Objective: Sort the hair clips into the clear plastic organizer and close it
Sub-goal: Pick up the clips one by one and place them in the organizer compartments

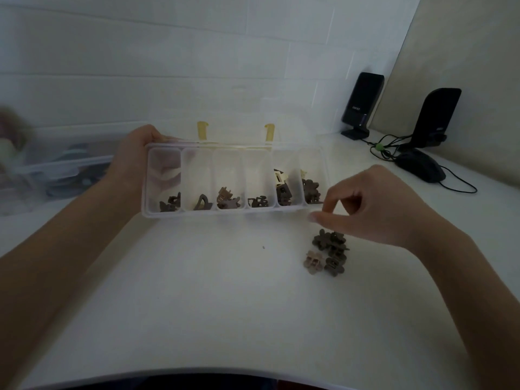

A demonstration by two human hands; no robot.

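Head view: left hand grips tilted organizer, right hand curled

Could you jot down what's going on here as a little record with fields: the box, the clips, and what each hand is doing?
organizer: clear plastic organizer, six compartments, tilted up, lid open
clips inside: some in every compartment
loose clips: four loose hair clips on the white table
left hand: left hand holds the organizer's left end
right hand: right hand above the loose clips, fingers curled, nothing visibly held
behind: two speakers, mouse
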